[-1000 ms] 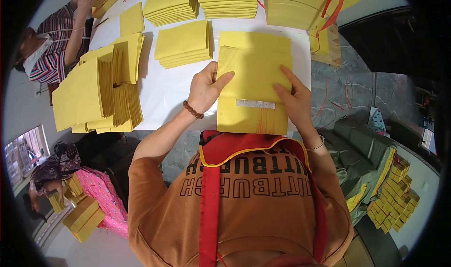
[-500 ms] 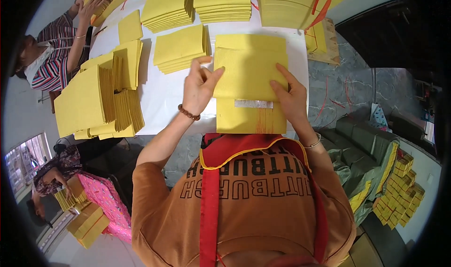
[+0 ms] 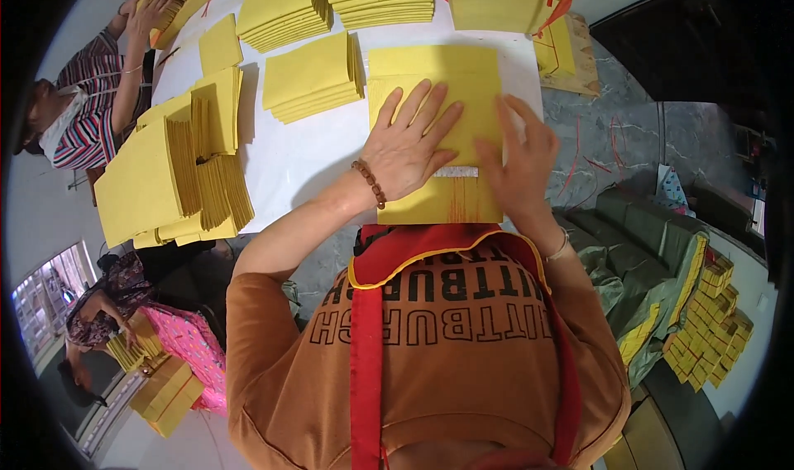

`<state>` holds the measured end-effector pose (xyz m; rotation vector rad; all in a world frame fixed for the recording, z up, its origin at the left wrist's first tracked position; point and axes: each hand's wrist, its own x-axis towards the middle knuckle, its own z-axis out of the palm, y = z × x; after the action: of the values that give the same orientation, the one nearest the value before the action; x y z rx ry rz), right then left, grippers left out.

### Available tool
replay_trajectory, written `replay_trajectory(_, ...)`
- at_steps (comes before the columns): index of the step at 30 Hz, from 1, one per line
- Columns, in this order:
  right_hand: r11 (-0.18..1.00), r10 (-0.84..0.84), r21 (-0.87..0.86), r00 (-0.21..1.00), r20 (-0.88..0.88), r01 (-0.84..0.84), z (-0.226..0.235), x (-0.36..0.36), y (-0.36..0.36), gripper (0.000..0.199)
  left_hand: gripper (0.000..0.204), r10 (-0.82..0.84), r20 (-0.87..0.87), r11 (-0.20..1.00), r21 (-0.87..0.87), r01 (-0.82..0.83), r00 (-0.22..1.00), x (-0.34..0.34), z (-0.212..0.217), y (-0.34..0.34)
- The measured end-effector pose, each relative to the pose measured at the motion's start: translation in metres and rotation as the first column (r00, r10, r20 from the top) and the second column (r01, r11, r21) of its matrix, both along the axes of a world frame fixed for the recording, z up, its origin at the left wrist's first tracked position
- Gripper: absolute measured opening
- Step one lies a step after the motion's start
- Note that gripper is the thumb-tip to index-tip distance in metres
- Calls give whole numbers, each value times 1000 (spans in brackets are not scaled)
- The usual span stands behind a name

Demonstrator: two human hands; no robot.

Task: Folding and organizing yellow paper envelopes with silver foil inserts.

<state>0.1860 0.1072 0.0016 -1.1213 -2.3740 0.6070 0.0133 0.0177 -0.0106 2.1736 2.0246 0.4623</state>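
Observation:
A pile of yellow paper sheets (image 3: 434, 63) lies in front of me at the near edge of the white table, its upper part folded over toward me. My left hand (image 3: 413, 143) rests flat on the folded paper with its fingers spread. At the right edge of the pile is my right hand (image 3: 523, 160), slightly blurred, thumb and fingers apart and nothing visible between them. Below the fold shows a silvery-white strip (image 3: 457, 172), with reddish streaks on the yellow paper under it.
Stacks of folded yellow paper stand beyond (image 3: 310, 73) and to the left (image 3: 136, 176). A big yellow block (image 3: 496, 2) with red ribbon is at the far right. A person in a striped top (image 3: 87, 110) handles yellow paper at far left; another person (image 3: 103, 304) works behind them.
My left hand has gone from a bent-finger hold at the sheet's left edge to lying flat across it. My right hand has shifted slightly right, off the sheet's face to its edge.

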Motion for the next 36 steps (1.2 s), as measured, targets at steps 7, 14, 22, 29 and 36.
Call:
replay_trajectory(7,860,482,19,823,300,-511,-12,20,-13,65,64,-50,23,998,-21,51,998,-9,0,-2)
replay_trajectory(14,809,497,-349,867,-21,-472,-2,26,1,57,64,-189,19,981,50,187,982,-12,4,-5)
replay_trajectory(22,786,443,365,867,228,-498,-11,8,0,41,56,-119,-314,981,111,161,942,5,7,-10)
replay_trajectory(29,682,544,410,795,270,-606,-10,5,11,35,48,24,-386,972,226,69,922,13,-4,-4)
replay_trajectory(36,682,610,377,772,178,-627,25,2,28,39,44,-27,-150,955,288,70,988,-18,43,-6)
